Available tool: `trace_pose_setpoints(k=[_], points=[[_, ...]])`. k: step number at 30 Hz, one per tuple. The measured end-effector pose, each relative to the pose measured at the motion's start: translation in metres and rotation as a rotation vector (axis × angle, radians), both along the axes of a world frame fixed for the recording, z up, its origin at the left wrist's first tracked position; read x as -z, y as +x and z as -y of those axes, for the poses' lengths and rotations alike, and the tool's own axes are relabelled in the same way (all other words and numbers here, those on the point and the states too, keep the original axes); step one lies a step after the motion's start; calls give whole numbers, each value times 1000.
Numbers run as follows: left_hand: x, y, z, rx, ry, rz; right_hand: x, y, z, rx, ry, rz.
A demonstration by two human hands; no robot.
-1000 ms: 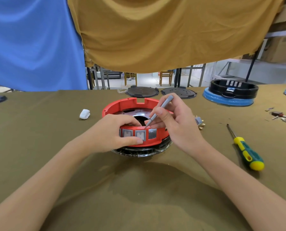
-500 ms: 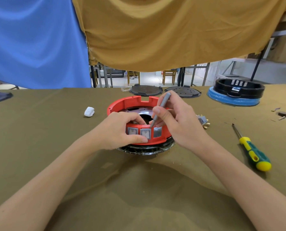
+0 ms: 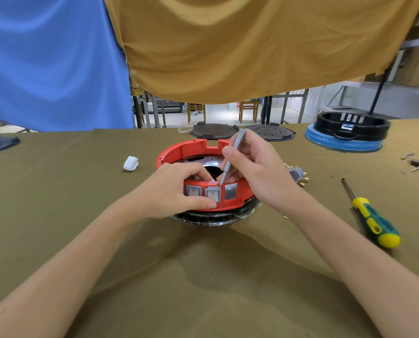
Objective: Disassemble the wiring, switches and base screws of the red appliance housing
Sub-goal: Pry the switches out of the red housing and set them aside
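**Prying at a switch in the red housing**

At the centre of the frame, the red housing (image 3: pixel 193 152) sits on the olive surface (image 3: pixel 203 289). Left hand (image 3: pixel 176 189) grips its near wall, thumb under a grey switch (image 3: pixel 212 195), fingers curled over the rim. Right hand (image 3: pixel 254 172) pinches a thin grey tool (image 3: pixel 230 159), tip at that switch's upper corner. At right lies a green-yellow screwdriver (image 3: pixel 372 220); a loose switch (image 3: pixel 297 173) rests just beside the housing.
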State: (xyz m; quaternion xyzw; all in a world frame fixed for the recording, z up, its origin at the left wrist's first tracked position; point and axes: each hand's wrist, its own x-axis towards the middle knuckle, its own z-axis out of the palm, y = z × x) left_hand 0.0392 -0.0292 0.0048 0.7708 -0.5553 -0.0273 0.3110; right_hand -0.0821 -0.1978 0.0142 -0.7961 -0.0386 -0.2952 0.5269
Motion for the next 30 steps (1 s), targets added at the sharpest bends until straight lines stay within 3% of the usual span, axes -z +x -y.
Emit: trace_pose_setpoints(k=[6, 12, 20, 30], points=[[0, -1, 0, -9, 2, -2, 4, -6, -4, 18, -149, 104], [-1, -3, -1, -25, 11, -6, -3, -4, -7, 43, -319, 77], [-2, -4, 0, -18, 9, 4, -14, 6, -2, -12, -102, -119], [-2, -4, 0, -19, 10, -2, -16, 6, 1, -72, 45, -189]])
